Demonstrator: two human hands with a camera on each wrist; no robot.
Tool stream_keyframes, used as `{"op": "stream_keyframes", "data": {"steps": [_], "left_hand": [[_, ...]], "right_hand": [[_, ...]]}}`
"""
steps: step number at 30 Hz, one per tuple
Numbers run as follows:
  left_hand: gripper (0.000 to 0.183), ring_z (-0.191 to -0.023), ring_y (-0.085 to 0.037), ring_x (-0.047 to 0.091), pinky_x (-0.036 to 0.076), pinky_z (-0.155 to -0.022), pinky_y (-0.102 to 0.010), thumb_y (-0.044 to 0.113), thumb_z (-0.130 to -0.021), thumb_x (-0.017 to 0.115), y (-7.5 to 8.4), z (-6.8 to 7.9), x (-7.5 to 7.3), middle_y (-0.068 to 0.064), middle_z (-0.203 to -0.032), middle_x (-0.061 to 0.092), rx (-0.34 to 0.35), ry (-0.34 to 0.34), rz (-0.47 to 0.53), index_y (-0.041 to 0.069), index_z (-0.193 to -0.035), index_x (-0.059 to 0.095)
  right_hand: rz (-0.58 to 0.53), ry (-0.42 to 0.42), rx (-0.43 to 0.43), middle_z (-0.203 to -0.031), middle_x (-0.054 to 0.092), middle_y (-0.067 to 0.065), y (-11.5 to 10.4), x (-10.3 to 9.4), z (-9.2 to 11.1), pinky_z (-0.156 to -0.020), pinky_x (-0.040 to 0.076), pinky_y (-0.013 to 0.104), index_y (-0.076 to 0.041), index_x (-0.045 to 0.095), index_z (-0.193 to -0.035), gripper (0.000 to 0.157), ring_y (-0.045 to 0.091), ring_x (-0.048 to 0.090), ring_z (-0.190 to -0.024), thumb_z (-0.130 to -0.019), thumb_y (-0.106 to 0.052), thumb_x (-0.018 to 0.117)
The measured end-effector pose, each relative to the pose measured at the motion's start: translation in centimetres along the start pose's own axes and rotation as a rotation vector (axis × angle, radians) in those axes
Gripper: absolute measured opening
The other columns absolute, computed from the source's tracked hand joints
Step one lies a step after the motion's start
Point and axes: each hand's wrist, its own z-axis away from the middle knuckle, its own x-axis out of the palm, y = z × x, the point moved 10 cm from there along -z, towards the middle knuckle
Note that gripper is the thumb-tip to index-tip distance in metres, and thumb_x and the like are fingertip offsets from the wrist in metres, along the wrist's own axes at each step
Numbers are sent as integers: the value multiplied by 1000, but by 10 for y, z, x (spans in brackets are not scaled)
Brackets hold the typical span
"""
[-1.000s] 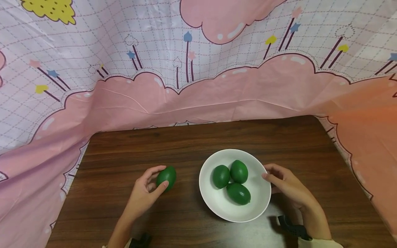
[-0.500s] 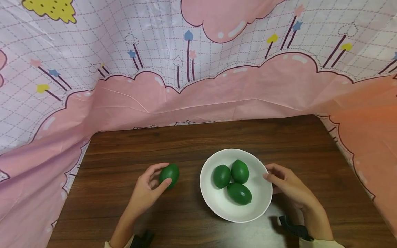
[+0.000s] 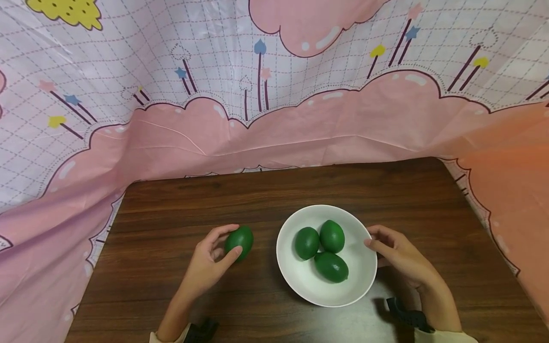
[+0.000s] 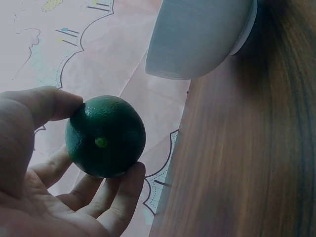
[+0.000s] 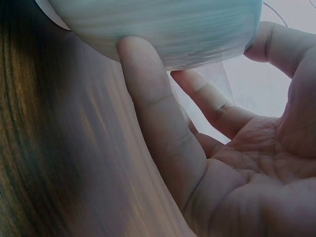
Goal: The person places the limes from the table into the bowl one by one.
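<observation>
My left hand (image 3: 210,264) grips a dark green lime (image 3: 241,242) between thumb and fingers, left of a white bowl (image 3: 300,288). In the left wrist view this lime (image 4: 106,136) shows its pale stem spot and hangs above the table, with the bowl (image 4: 197,39) beyond it. Three more limes lie together inside the bowl: one at left (image 3: 306,243), one at the back (image 3: 332,236) and one in front (image 3: 331,267). My right hand (image 3: 401,257) holds the bowl's right side, thumb at the rim, fingers against the outer wall (image 5: 163,29).
A dark brown wooden table (image 3: 193,205) carries the bowl. Behind it and along both sides hangs a pink and white patterned cloth (image 3: 274,138). Black straps (image 3: 409,314) sit at both wrists.
My left hand has carried the lime a short way to the right, closer to the bowl. The right hand keeps its hold, and the bowl and the limes inside stay put.
</observation>
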Motion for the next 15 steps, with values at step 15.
{"op": "stream_keyframes", "data": {"steps": [15], "left_hand": [[48, -120, -32, 72, 65, -87, -30, 12, -100, 73, 12, -5, 12, -20, -146, 59, 18, -25, 39, 12, -145, 57]], "right_hand": [[1, -7, -23, -122, 63, 20, -3, 1, 0, -75, 67, 41, 4, 55, -142, 44, 15, 69, -98, -108, -23, 60]]}}
